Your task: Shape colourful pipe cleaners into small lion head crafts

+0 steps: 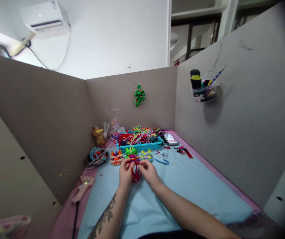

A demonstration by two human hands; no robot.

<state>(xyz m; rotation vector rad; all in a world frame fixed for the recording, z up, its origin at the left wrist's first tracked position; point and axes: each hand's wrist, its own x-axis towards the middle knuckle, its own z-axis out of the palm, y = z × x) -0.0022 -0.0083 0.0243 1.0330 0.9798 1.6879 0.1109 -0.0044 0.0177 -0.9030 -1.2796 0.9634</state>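
Observation:
Between my two hands is a small craft piece of red and purple pipe cleaners [135, 176], with red loops hanging below my fingers. My left hand [125, 171] pinches its left side, thumb toward me. On its right side, my right hand [149, 171] grips it between thumb and fingertips. Just beyond stand a green pipe-cleaner figure [131, 151], an orange and dark striped one [116, 157] to the left, and a yellow and light blue one [146, 155] to the right. My fingers hide part of the held piece.
A blue tray [142, 146] heaped with colourful pipe cleaners stands at the back. Scissors [165, 155] and a blue pipe cleaner [162, 162] lie right. A glue gun [84, 190] and dark bowl [97, 162] are left. Grey partitions [132, 86] enclose the table.

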